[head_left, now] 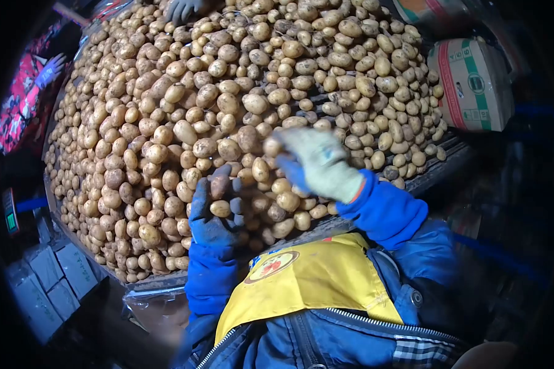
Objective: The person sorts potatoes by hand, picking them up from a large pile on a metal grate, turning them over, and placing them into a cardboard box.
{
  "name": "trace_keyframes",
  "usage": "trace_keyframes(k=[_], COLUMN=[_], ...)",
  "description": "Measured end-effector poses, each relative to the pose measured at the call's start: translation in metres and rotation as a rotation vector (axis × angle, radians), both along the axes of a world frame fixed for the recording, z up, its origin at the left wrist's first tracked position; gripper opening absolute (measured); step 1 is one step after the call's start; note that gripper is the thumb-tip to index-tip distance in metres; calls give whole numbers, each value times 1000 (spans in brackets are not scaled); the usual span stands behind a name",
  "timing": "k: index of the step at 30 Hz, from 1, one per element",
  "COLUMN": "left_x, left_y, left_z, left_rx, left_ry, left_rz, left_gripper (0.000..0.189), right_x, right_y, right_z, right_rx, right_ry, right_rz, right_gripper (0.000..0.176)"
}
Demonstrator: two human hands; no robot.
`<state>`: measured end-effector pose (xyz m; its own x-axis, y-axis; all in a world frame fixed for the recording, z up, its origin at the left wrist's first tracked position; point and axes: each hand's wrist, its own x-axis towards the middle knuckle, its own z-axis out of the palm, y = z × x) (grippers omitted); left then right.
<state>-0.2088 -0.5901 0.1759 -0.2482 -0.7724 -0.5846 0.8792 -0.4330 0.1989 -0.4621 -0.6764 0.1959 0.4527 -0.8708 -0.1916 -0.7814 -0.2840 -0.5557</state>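
Gloved left hand [210, 215] cups two potatoes, a paler one [220, 208] beside a browner one [219, 186], its fingers curled up around them just above the heap [157, 154]. Motion blurs the right hand [314, 161]; a potato [272, 146] shows at its fingertips, but whether it is pinched or only touched, one cannot tell. Loose potatoes lie all around both hands, spread over the table and close to its near edge [421, 179]. A printed carton [471, 86] stands at the far right, and a co-worker's gloved hand [183, 8] reaches in at the top. Good handling here seems to call for a light, cupped left palm that doesn't overfill, and single potatoes lifted by their sides, turned gently and kept low, so none roll off or bruise.
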Motion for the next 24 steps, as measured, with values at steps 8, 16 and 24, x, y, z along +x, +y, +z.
trace_keyframes(k=[8,16,24], left_x=[40,40,26], left_y=[12,20,15], left_z=[-2,-1,5], left_rx=[-163,-141,-68], left_ry=[13,-41,-84], left_rz=[138,127,77], left_gripper=[62,61,59], right_x=[35,-55,-38], right_y=[40,-26,-15], right_z=[13,-6,-32], right_rx=[14,-177,-291], right_ry=[-656,208,116], right_rz=[236,-188,4], right_gripper=[40,33,47])
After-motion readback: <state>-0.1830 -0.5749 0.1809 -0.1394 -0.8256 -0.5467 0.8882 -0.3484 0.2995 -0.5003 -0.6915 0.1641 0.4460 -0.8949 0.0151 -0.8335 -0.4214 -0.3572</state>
